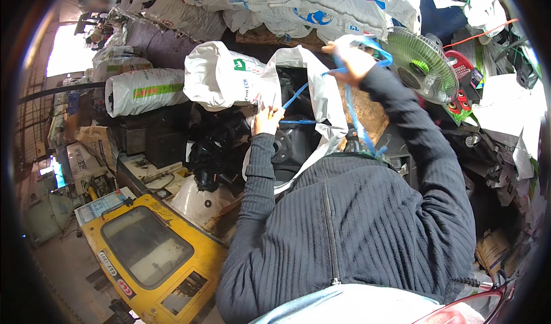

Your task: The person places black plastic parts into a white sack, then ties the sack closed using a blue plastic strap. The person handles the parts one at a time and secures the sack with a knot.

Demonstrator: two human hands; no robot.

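A white woven sack [321,94] stands open in front of me, with dark black parts [290,137] inside it. My left hand [268,119] pinches the sack's rim together with a blue plastic strap [295,97]. My right hand [351,60] is raised higher and grips the same blue strap, which runs taut between both hands. A loose end of it hangs down over my dark ribbed sleeve [361,132].
Filled white sacks [221,74] lie beside and behind the open one. A green-centred fan [422,63] stands right of my raised hand. A yellow machine cabin [149,255] sits at lower left. Black machine parts [215,152] and clutter crowd the right side.
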